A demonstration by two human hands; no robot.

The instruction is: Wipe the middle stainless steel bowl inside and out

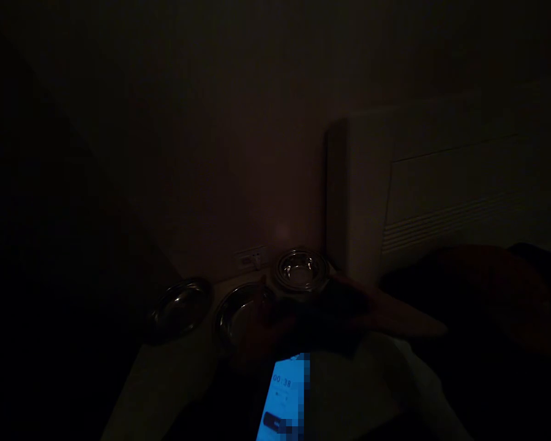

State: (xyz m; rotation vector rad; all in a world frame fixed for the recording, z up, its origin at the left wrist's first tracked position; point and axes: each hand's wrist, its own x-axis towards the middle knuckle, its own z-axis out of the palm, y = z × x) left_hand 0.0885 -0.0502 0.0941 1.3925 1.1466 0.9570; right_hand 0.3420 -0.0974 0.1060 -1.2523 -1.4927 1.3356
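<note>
The view is very dark. My left hand [259,334] is a dim shape in front of a round shiny metal bowl [224,315], overlapping its right side. My right hand [386,311] is lower right of a second metal bowl [302,269], with a pale sleeve [417,373] below it. Between the hands lies a dark mass [324,318], perhaps cloth; I cannot make out its kind or whether either hand grips it. Both hands' fingers are mostly lost in shadow. A lit phone [282,392] showing 00:38 is close below my left hand.
A third shiny metal bowl or lid [179,308] sits at the left on a pale surface [151,380]. Behind are a wall socket [250,258] and a wall. A large pale panelled unit with slats [436,223] stands at the right, with dark and reddish shapes [496,275] before it.
</note>
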